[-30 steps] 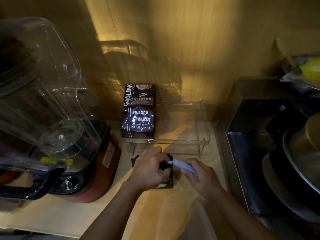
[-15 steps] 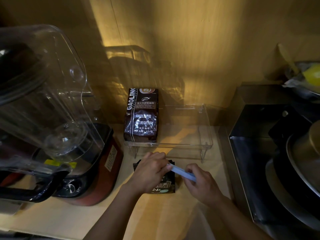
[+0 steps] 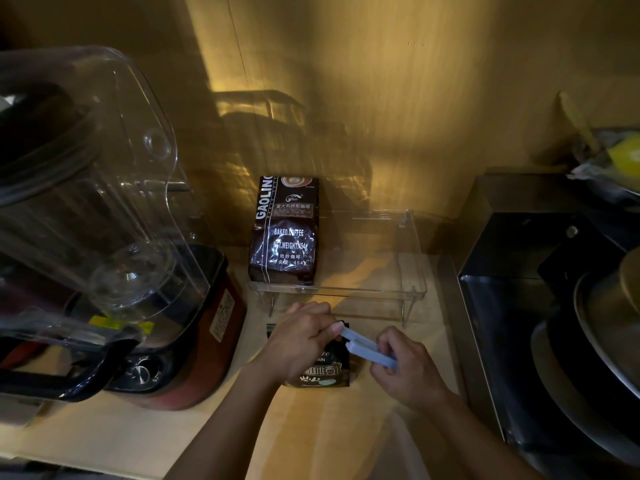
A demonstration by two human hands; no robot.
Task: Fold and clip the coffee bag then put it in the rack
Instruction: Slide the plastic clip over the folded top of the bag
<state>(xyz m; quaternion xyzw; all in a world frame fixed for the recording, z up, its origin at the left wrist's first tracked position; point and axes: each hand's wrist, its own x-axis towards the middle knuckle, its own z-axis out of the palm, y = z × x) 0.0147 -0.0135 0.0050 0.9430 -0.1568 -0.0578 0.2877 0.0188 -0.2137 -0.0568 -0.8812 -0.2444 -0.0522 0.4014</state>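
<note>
A small dark coffee bag (image 3: 323, 374) lies flat on the wooden counter in front of a clear acrylic rack (image 3: 414, 258). My left hand (image 3: 301, 341) rests on the bag's upper part, its fingertips pinching the far end of a pale blue bag clip (image 3: 369, 351). My right hand (image 3: 407, 368) grips the clip's near end. The clip's two arms are spread a little apart just right of the bag's top edge. A bigger dark coffee bag (image 3: 284, 233) stands on the rack's left side.
A blender with a clear jug (image 3: 86, 188) on a red and black base (image 3: 194, 355) crowds the left. A dark metal tray (image 3: 519, 306) with pans (image 3: 606, 327) fills the right. The wooden wall rises close behind the rack.
The clip has opened slightly and my left fingers have closed on its far end. My right hand has drawn a little to the right.
</note>
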